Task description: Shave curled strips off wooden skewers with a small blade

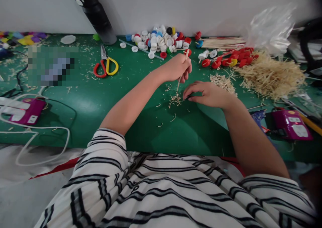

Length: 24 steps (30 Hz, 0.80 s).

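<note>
At the left edge of the frame, a magenta power adapter (pixel 38 107) sits on the green tabletop (pixel 98 103), with a looped white cable (pixel 68 139) beside it; assorted coloured plastic pieces (pixel 27 39) lie in the upper left; next, a black tumbler (pixel 97 18) stands against the wall, with red-and-yellow-handled scissors (pixel 103 55) lying just below it in the frame; a heap of plastic bottle caps (pixel 161 43), mostly white, occupies the upper centre; the left hand (pixel 179 67), at centre, has its fingers closed around a thin wooden stick (pixel 178 83), held tilted near upright, its lower end at a small scatter of wood shavings (pixel 174 101); the right hand (pixel 207 93), right of centre and apart from the left, has thumb and forefinger close together beside those shavings, near a small dark item; whether it grips that item cannot be told; further right lie a second pile of shavings (pixel 222 82), a bundle of sticks (pixel 223 42), red caps (pixel 243 57) and a large heap of shavings (pixel 274 73); a clear plastic bag (pixel 273 30) rests behind the heap; a second magenta adapter (pixel 290 122) is at the lower right.
</note>
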{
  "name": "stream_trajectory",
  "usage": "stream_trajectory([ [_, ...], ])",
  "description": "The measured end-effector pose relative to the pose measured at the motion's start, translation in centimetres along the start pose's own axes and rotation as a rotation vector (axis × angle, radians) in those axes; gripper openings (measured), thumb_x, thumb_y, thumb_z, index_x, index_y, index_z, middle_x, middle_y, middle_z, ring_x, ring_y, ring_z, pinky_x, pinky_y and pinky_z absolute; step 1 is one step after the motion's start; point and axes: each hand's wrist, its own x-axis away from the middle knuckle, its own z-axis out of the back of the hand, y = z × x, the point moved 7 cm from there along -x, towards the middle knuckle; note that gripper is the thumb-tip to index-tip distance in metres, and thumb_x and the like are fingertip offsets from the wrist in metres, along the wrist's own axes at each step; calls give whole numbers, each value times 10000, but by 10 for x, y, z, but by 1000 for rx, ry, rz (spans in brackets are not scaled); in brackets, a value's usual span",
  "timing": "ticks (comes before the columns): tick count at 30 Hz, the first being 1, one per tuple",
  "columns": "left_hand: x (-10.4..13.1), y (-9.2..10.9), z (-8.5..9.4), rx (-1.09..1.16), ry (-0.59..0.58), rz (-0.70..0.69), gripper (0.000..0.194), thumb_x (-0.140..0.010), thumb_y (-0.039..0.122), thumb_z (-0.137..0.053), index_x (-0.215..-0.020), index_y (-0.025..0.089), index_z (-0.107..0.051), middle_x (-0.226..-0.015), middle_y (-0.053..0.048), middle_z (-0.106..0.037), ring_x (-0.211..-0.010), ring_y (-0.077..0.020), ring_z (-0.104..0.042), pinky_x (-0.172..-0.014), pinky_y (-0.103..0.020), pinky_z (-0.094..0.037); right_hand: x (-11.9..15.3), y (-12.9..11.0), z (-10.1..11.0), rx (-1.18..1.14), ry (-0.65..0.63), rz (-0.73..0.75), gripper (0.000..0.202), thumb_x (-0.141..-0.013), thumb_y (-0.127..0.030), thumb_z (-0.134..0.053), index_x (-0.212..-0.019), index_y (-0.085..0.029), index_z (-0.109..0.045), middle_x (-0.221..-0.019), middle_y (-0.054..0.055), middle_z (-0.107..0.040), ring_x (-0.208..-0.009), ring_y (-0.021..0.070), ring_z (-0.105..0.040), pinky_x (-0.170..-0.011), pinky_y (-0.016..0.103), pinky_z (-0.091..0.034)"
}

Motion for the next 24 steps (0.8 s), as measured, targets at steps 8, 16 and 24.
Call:
stream_trajectory([
  [8, -3, -5, 0, 15, 7, 13, 367, -1074, 277, -324, -857, 126, -579, -717, -43, -621, -723, -119, -676, -760, -251, -488, 2, 5, 1, -4, -44, -71, 264, -871, -249, -547, -994, -287, -778, -1074, 35, -711, -917, 205, -645, -797, 356, -496],
  [16, 4, 7, -1, 7, 20, -9, 391, -1064, 218, -276, -767, 132, -516, -664, -51, -631, -512, -79, -595, -645, -250, -439, 4, -1, -11, -8, -313, -129, 293, -886, -296, -541, -1018, -289, -803, -985, -11, -788, -790, 183, -661, -688, 303, -464],
  [24, 3, 6, -1, -3, 13, -10, 399, -1075, 226, -278, -772, 130, -519, -660, -43, -633, -514, -71, -598, -643, -227, -441, 6, 3, -11, 63, -353, -197, 318, -902, -426, -577, -1054, -283, -817, -917, 20, -791, -754, 201, -662, -672, 324, -459],
])
